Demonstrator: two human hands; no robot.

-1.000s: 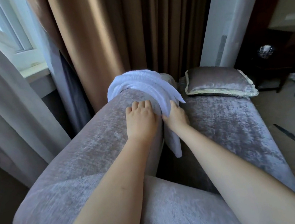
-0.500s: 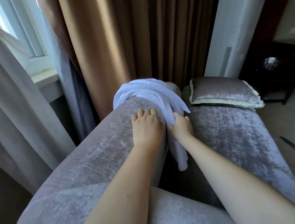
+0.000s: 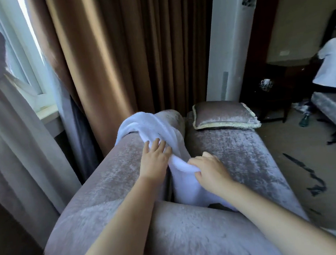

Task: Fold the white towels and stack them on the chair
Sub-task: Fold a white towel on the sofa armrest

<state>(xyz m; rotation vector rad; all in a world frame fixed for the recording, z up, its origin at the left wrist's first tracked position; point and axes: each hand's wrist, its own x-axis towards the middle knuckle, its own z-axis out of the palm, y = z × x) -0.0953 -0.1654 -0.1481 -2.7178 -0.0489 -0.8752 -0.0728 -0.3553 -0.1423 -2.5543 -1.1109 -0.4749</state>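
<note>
A white towel (image 3: pixel 159 128) lies bunched over the top of the grey velvet chair's backrest (image 3: pixel 110 176) and hangs down its inner side toward the seat (image 3: pixel 237 154). My left hand (image 3: pixel 155 158) lies on the backrest with straight fingers touching the towel's near fold. My right hand (image 3: pixel 208 168) grips the hanging part of the towel, fingers curled into the cloth. The towel's lower end drops behind my right forearm, partly hidden.
A grey cushion (image 3: pixel 224 113) with pale trim lies at the seat's far end. Brown curtains (image 3: pixel 117 57) and a window (image 3: pixel 23 58) stand behind the chair. A person in white (image 3: pixel 333 66) is at the far right, by another grey seat (image 3: pixel 332 110).
My right hand has come back toward me and pulled the hanging part of the towel down and out. My left hand slid forward onto the towel's edge. The view widened to the right.
</note>
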